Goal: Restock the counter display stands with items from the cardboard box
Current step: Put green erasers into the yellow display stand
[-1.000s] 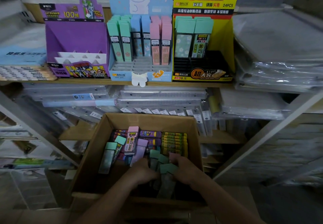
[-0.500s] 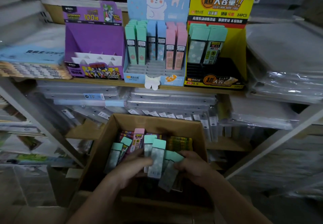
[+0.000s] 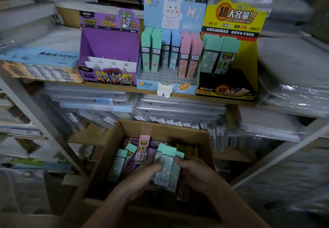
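Gripping a bundle of mint-capped cases (image 3: 165,167) with the left hand (image 3: 142,176) and right hand (image 3: 194,172), just above the open cardboard box (image 3: 106,149).

Both hands are clamped on the bundle: the left curls round its left side with the thumb across the front, and the right pinches its right side. In the box, at 10 o'clock from the hands, more mint-capped cases lean beside an upright pink-capped case (image 3: 143,147), and darker and yellow packs lie flat behind them. On the wooden shelf (image 3: 114,87) at 12 o'clock, the blue rabbit stand (image 3: 170,49), reading "Hi", holds mint, blue and pink cases; its grey front slots are open. At 1 o'clock the yellow stand (image 3: 249,58), marked "24PCS" and "2B 0.5", holds mint cases at the back, with open black rows in front. At 11 o'clock the purple stand (image 3: 108,46), marked "100", shows bare white tiers.
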Motion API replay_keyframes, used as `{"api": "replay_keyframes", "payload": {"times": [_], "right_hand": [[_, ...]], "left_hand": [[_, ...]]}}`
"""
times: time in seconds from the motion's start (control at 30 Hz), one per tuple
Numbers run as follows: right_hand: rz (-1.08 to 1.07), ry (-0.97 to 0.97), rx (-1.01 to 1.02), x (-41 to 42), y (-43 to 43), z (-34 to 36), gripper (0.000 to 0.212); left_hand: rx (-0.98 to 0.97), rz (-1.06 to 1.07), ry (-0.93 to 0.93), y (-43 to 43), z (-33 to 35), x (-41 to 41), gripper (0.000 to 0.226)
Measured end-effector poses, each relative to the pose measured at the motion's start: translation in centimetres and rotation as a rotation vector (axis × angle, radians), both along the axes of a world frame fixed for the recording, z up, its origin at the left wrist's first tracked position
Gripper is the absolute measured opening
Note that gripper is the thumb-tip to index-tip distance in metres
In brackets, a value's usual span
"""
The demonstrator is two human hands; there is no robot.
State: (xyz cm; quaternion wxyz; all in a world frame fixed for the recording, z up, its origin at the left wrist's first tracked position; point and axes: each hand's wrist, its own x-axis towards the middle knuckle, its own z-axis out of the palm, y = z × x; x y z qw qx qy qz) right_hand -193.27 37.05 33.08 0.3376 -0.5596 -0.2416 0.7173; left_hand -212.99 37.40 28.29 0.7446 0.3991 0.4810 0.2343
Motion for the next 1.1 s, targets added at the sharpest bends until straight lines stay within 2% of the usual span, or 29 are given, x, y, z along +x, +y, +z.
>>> {"api": "replay_keyframes", "payload": {"times": [0.1, 0.23, 0.4, 0.57, 0.7, 0.77, 0.9, 1.03, 1.1], "right_hand": [[-0.046, 0.025, 0.035, -0.4, -0.2, 0.5, 0.03], [-0.021, 0.006, 0.197, -0.9, -0.5, 1.1, 0.031], [-0.076, -0.021, 0.247, -1.3, -0.3, 2.6, 0.025], [-0.097, 0.047, 0.268, -0.9, 0.4, 4.2, 0.027], [-0.113, 0.034, 0.279, -0.7, 0.7, 5.0, 0.029], [-0.093, 0.018, 0.316, -0.3, 0.7, 5.4, 0.033], [0.028, -0.091, 0.432, 0.2, 0.7, 7.1, 0.038], [0.1, -0.271, 0.471, 0.9, 0.7, 9.0, 0.037], [0.138, -0.317, 0.499, 1.3, 0.6, 10.0, 0.037]], "left_hand": [[0.061, 0.001, -0.015, -0.2, 0.6, 0.3, 0.034], [0.119, 0.037, 0.002, -0.4, 1.9, 0.9, 0.041], [0.119, 0.102, -0.159, -0.6, 3.6, 1.8, 0.04], [-0.057, 0.234, -0.436, -0.7, 5.1, 3.1, 0.043], [-0.167, 0.231, -0.465, -0.3, 7.1, 4.2, 0.033], [-0.139, 0.286, -0.433, 0.1, 7.7, 4.8, 0.029], [-0.123, 0.302, -0.416, -0.3, 9.2, 4.5, 0.041], [-0.135, 0.199, -0.43, -0.8, 10.5, 3.8, 0.031], [-0.095, 0.218, -0.444, -0.8, 10.9, 4.0, 0.035]]}}
